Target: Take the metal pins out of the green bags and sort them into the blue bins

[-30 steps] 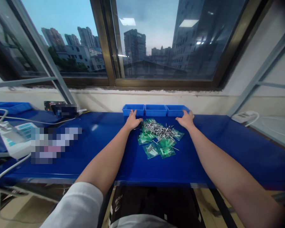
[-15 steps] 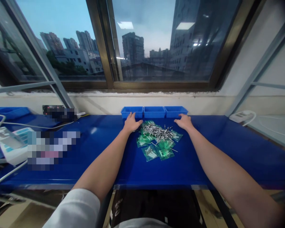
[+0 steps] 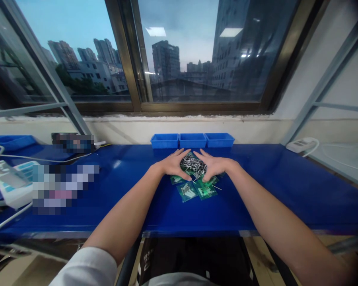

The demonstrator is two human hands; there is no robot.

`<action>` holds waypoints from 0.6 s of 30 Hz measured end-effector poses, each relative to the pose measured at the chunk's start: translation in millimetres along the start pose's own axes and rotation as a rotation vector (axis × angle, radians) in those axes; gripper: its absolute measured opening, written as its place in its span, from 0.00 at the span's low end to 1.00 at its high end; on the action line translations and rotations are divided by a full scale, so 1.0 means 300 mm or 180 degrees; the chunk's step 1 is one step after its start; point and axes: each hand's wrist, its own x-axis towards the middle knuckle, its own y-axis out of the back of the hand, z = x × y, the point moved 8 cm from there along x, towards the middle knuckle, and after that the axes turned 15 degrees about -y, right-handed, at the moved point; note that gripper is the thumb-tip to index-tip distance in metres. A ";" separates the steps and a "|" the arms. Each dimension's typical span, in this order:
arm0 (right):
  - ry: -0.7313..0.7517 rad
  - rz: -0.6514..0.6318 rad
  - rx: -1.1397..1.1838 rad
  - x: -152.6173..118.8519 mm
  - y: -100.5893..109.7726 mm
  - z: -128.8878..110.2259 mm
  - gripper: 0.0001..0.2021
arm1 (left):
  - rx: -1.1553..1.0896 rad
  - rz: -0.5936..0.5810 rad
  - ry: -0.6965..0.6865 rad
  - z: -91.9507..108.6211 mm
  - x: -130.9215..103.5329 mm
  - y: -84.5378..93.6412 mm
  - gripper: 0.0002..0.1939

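Left hand point(image 3: 173, 163) and right hand point(image 3: 215, 164) spread wide around metal pins point(image 3: 192, 163), no hold visible; looks early, pins heaped over green packets point(image 3: 187, 192).

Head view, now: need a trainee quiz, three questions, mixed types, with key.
1. How many blue bins stand in a row beyond the metal pins?
2. True or false: the left hand and right hand are on opposite sides of the pins.
3. Fill in the colour: the small bags lie on a ____ table.

Key: 1. Three. 2. True. 3. Blue.
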 end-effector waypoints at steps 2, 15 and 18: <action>-0.0135 0.0007 -0.0038 0.022 -0.029 -0.003 0.57 | -0.0044 0.0029 -0.0027 0.005 0.006 -0.015 0.61; 0.0168 0.1289 0.0185 0.066 -0.003 -0.026 0.33 | 0.0372 0.0775 -0.0113 0.021 0.053 -0.022 0.34; 0.0335 0.1540 0.0314 0.061 0.015 -0.029 0.29 | 0.0428 0.0935 -0.0060 0.025 0.051 -0.016 0.31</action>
